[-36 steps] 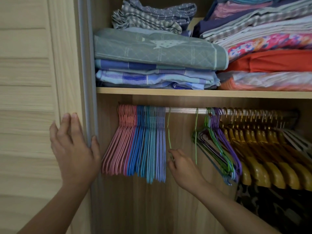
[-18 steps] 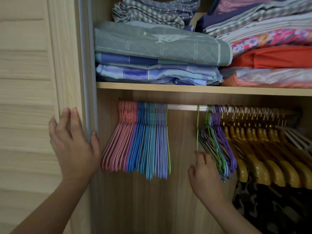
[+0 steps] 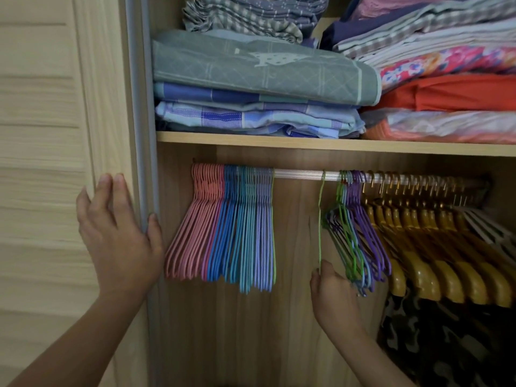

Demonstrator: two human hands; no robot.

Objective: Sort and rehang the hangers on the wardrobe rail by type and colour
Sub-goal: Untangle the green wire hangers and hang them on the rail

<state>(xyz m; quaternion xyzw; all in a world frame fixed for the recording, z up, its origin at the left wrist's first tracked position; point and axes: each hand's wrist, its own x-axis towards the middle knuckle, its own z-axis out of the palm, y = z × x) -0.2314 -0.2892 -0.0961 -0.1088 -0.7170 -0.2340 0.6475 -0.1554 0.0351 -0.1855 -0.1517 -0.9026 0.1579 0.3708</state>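
You are facing the silver metal wardrobe rail [image 3: 301, 174], which is running under a pale wooden shelf [image 3: 307, 141] loaded with folded bedding [image 3: 259, 71]. Your left hand [image 3: 117, 238] is lying flat against the light wood sliding door [image 3: 42, 163], well left of the rail: its fingers are close together and pointing up, while the thumb is hooking round the door's grey edge strip [image 3: 142, 135].

Your right hand [image 3: 332, 291] is reaching up below the middle of the rail. Its thumb and fingertips are pinching the lower end of a single thin green wire hanger [image 3: 320, 224], which is hanging from the rail on its own, with bare rail to its left.

At the left end of the rail, a tight bunch of thin pink hangers [image 3: 192, 233] is hanging, then blue and teal hangers [image 3: 237, 236] beside them, with a lilac group [image 3: 264, 236] closing that block. Just right of the green hanger, a tangled cluster of green and purple wire hangers [image 3: 357, 241] is hanging at a slant. Further right along the rail, a row of yellow wooden hangers with brass hooks [image 3: 418, 247] is filling the remaining span, above a dark camouflage-patterned fabric [image 3: 435, 339].
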